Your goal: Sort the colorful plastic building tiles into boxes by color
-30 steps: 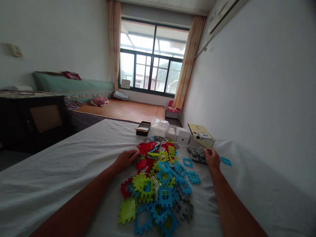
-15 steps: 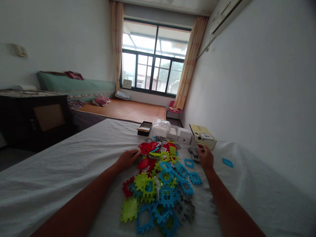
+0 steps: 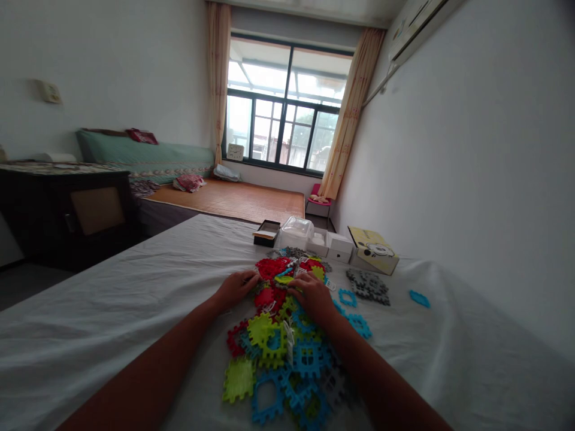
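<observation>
A heap of toothed plastic building tiles lies in front of me, with red tiles [image 3: 273,268] at the back, lime-green tiles [image 3: 239,379] and blue tiles [image 3: 268,395] nearer. My left hand [image 3: 236,287] is at the heap's left edge, its fingers closed at a small grey tile [image 3: 261,287] that they mostly hide. Over the middle of the heap is my right hand [image 3: 313,294], fingers bent down and somewhat apart beside a lime-green tile [image 3: 284,279]; its thumb is hidden. Joined grey tiles [image 3: 369,286] lie flat to the right of that hand.
Behind the heap stand a black open box [image 3: 266,233], a clear plastic container [image 3: 296,232], a white box [image 3: 340,247] and a yellow cartoon box [image 3: 374,249]. One blue tile [image 3: 419,298] lies apart at the right on the white cloth [image 3: 179,269].
My right hand has moved left from the joined grey tiles to the middle of the heap, leaving them on the cloth. My left hand stays at the heap's left edge.
</observation>
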The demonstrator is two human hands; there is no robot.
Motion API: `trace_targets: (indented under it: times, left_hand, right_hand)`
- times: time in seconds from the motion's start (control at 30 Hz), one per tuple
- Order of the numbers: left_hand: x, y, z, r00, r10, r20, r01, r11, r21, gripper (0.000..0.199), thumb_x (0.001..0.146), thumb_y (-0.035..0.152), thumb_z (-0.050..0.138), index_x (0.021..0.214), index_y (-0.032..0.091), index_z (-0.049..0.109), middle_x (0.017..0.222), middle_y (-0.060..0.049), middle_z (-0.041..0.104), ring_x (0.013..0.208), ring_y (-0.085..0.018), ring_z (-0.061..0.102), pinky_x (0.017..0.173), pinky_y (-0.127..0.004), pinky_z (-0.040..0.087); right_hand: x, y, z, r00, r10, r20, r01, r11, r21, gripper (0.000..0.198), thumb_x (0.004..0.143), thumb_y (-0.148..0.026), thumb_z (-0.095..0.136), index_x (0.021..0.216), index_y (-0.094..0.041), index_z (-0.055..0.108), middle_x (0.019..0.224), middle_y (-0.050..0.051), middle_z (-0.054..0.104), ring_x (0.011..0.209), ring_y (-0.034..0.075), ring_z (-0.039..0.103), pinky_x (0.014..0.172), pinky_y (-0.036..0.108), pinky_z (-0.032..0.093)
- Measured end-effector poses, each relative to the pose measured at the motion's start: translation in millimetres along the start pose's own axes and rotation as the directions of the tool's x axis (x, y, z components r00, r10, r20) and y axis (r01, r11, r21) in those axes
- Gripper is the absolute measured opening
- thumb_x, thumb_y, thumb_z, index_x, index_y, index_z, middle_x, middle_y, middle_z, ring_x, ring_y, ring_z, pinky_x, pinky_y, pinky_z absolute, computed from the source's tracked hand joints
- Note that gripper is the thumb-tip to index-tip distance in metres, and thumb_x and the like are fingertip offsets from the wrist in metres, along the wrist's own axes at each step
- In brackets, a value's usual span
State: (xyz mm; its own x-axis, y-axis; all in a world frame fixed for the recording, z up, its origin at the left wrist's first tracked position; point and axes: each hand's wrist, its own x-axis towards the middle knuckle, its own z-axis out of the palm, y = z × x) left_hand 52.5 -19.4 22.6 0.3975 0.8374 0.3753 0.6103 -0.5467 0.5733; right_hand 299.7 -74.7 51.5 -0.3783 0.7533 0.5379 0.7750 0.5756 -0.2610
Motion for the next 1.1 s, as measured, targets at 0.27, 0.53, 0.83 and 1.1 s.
trace_targets:
  times: [0.27, 0.53, 0.83, 1.1]
  left_hand:
    - [0, 2, -1, 1.000, -0.006, 0.022, 0.006, 1.000, 0.003, 0.039, 0.090, 0.044, 0.037, 0.089, 0.019, 0.068, 0.081, -0.001, 0.069, 0.075, -0.017, 0.060, 0.067, -0.023, 0.041]
    - [0, 4, -3, 1.000, -0.007, 0.016, 0.007, 1.000, -0.002, 0.038, 0.089, 0.043, 0.039, 0.090, 0.019, 0.069, 0.083, -0.003, 0.070, 0.077, -0.018, 0.061, 0.067, -0.023, 0.042]
    - [0, 4, -3, 1.000, -0.006, 0.015, 0.007, 1.000, -0.007, 0.038, 0.089, 0.042, 0.039, 0.088, 0.019, 0.069, 0.080, -0.002, 0.069, 0.074, -0.017, 0.061, 0.066, -0.023, 0.041]
    - [-1, 2, -2, 1.000, -0.011, 0.019, 0.011, 1.000, 0.006, 0.037, 0.089, 0.042, 0.039, 0.088, 0.019, 0.069, 0.080, -0.002, 0.069, 0.074, -0.017, 0.060, 0.065, -0.023, 0.040]
  right_hand:
    - [-4, 29, -10, 0.929, 0.369, -0.015, -0.283, 0.737, 0.614, 0.032, 0.080, -0.047, 0.057, 0.096, -0.021, 0.066, 0.076, 0.002, 0.068, 0.069, 0.017, 0.062, 0.063, 0.029, 0.049]
    - [-37, 141, -41, 0.606, 0.776, -0.175, -0.527, 0.557, 0.642, 0.049, 0.066, -0.059, 0.060, 0.091, -0.018, 0.065, 0.077, 0.005, 0.069, 0.066, 0.018, 0.063, 0.056, 0.027, 0.048]
    - [-83, 207, -66, 0.477, 0.730, -0.488, -0.696, 0.654, 0.297, 0.046, 0.066, -0.057, 0.055, 0.086, -0.017, 0.068, 0.089, 0.014, 0.070, 0.071, 0.023, 0.061, 0.063, 0.032, 0.043]
    - [-83, 210, -58, 0.829, 0.502, -0.247, -0.543, 0.828, -0.139, 0.045, 0.066, -0.059, 0.061, 0.101, -0.031, 0.069, 0.121, 0.005, 0.060, 0.116, 0.029, 0.048, 0.096, 0.043, 0.035]
